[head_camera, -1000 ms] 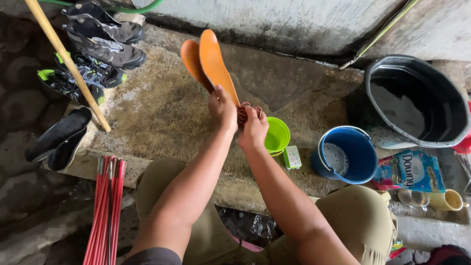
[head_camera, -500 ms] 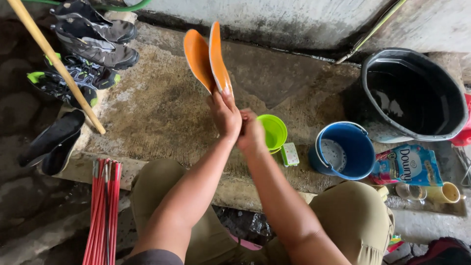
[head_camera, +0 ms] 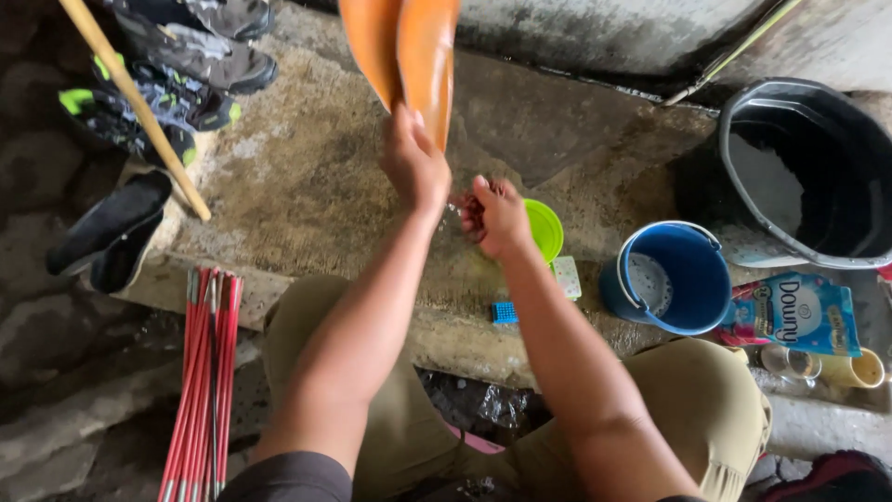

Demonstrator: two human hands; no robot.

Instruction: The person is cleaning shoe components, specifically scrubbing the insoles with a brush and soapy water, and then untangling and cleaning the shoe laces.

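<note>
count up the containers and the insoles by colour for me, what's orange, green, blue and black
Orange: 2, the two insoles gripped in the left hand.
Green: 1, the bowl beside the right hand.
Blue: 1, the bucket.
Black: 3, the tub and two insoles lying at the slab's left edge.
Total: 7.

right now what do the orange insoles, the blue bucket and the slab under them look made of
Orange insoles: probably foam or rubber with a smooth, wet-looking skin; they are thin and curve slightly above the left hand.
Blue bucket: plastic, going by its even glossy colour, with a pale wire-like handle.
Slab: concrete or stone, rough, mottled and stained, darker where wet.
</note>
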